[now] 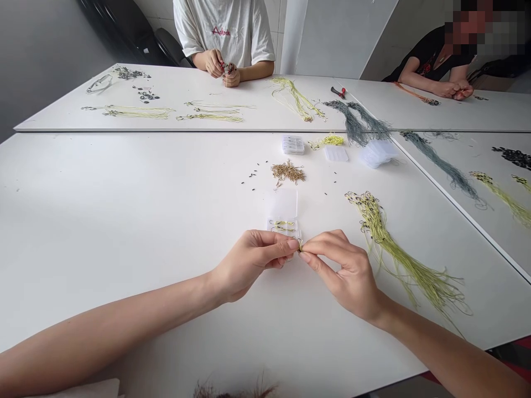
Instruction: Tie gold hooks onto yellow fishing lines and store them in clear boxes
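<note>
My left hand [255,260] and my right hand [340,271] meet fingertip to fingertip over the white table [124,221]. Both pinch one small yellow-green piece [300,247], too small to make out, perhaps a hook with its line. Just behind my fingers lies an open clear plastic box [282,215] with a few yellow-green pieces in it. A heap of small golden hooks [287,172] lies further back. A long bundle of yellow-green lines [398,260] stretches beside my right hand.
Small clear boxes [293,145] and clear bags [379,152] lie at the back. Grey-blue line bundles [357,124] and more yellow bundles [296,99] lie beyond. A person in a white shirt [226,27] works opposite; another person's hands [454,88] rest at the far right table.
</note>
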Demonstrator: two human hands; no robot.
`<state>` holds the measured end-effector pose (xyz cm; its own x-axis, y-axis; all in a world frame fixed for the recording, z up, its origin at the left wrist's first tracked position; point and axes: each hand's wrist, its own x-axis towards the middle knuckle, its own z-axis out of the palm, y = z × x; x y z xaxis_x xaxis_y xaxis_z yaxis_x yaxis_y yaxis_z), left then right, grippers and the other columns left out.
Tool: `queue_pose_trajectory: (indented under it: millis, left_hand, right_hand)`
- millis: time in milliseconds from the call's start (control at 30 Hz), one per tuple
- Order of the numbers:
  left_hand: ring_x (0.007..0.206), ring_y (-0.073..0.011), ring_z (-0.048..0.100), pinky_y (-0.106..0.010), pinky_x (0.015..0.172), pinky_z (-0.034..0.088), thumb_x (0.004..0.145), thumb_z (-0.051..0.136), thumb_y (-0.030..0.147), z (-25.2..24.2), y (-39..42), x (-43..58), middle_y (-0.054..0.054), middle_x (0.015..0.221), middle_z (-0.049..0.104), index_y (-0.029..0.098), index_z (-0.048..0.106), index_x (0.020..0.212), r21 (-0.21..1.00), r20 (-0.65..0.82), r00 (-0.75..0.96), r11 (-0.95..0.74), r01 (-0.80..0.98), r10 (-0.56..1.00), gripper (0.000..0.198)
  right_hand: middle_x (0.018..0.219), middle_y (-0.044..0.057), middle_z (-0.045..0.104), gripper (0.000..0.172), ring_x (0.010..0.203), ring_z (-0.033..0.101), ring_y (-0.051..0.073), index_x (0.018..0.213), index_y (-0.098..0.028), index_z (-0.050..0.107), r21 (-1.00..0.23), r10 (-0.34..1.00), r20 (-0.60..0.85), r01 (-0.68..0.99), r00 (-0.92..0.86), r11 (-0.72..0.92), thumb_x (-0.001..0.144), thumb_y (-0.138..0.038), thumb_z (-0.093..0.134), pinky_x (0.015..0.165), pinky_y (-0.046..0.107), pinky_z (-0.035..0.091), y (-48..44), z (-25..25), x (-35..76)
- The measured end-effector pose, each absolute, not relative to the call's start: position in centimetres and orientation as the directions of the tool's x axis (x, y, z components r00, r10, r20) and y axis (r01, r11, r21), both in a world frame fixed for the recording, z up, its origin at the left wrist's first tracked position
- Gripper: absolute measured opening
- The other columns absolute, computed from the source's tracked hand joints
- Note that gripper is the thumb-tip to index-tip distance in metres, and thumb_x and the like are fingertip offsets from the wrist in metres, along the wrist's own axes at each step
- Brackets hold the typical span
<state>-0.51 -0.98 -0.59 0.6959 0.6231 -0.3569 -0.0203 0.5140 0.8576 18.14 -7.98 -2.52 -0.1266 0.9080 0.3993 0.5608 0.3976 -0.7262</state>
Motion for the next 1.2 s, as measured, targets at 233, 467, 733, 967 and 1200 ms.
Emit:
queue_pose_trajectory:
  millis: [233, 467, 733, 967, 1200]
  left_hand:
    - [0.065, -0.0093, 0.036, -0.026, 0.066, 0.032, 0.086, 0.065, 0.028, -0.9, -1.2, -0.4, 0.002, 0.066, 0.042, 0.014, 0.059, 0.066, 0.882, -0.319, 0.706, 0.471, -0.024, 0.633, 0.025]
    - [0.074, -0.0103, 0.039, -0.026, 0.073, 0.033, 0.091, 0.06, 0.031, -1.0, -1.9, -0.2, 0.001, 0.077, 0.051, 0.016, 0.067, 0.08, 0.914, -0.241, 0.684, 0.397, -0.078, 0.688, 0.02]
    - [0.077, -0.0119, 0.049, -0.027, 0.076, 0.038, 0.092, 0.059, 0.03, -0.9, -2.6, 0.2, -0.001, 0.076, 0.057, 0.018, 0.068, 0.082, 0.915, -0.159, 0.67, 0.364, -0.176, 0.725, 0.018]
    - [0.073, -0.0127, 0.048, -0.029, 0.074, 0.039, 0.09, 0.06, 0.033, -0.8, -3.0, 0.4, 0.0, 0.07, 0.055, 0.017, 0.065, 0.077, 0.917, -0.172, 0.642, 0.36, -0.173, 0.747, 0.022]
    - [0.077, -0.0134, 0.048, -0.029, 0.075, 0.038, 0.09, 0.06, 0.032, -1.1, -2.3, 0.2, -0.001, 0.074, 0.057, 0.018, 0.069, 0.084, 0.928, -0.187, 0.6, 0.34, -0.152, 0.778, 0.018]
  right_hand:
    - [0.076, 0.001, 0.067, 0.016, 0.069, 0.059, 0.017, 0.086, -0.025, 0.064, -0.659, 0.883, 0.443, 0.61, -0.157, 0.44, 0.087, -0.009, 0.059, 0.076, 0.039, 0.038, -8.1, -2.6, 18.0]
    - [0.081, 0.002, 0.071, 0.014, 0.082, 0.064, 0.02, 0.081, -0.024, 0.073, -0.99, 0.998, 0.038, 0.131, -0.055, 0.045, 0.089, -0.027, 0.062, 0.081, 0.035, 0.047, -7.9, -1.1, 17.3]
    - [0.074, 0.001, 0.071, 0.009, 0.074, 0.064, 0.018, 0.085, -0.025, 0.078, -0.986, 0.995, -0.093, -0.138, -0.034, -0.097, 0.081, -0.031, 0.072, 0.078, 0.035, 0.052, -7.6, -1.7, 16.7]
    - [0.08, 0.003, 0.072, 0.009, 0.076, 0.062, 0.017, 0.085, -0.025, 0.078, -0.959, 0.984, -0.131, -0.234, -0.125, -0.157, 0.082, -0.031, 0.071, 0.076, 0.034, 0.052, -7.3, -1.8, 16.7]
    - [0.073, 0.0, 0.066, 0.007, 0.076, 0.058, 0.015, 0.078, -0.025, 0.075, -0.959, 0.984, -0.14, -0.231, -0.112, -0.163, 0.082, -0.029, 0.07, 0.079, 0.032, 0.048, -7.2, -1.4, 17.2]
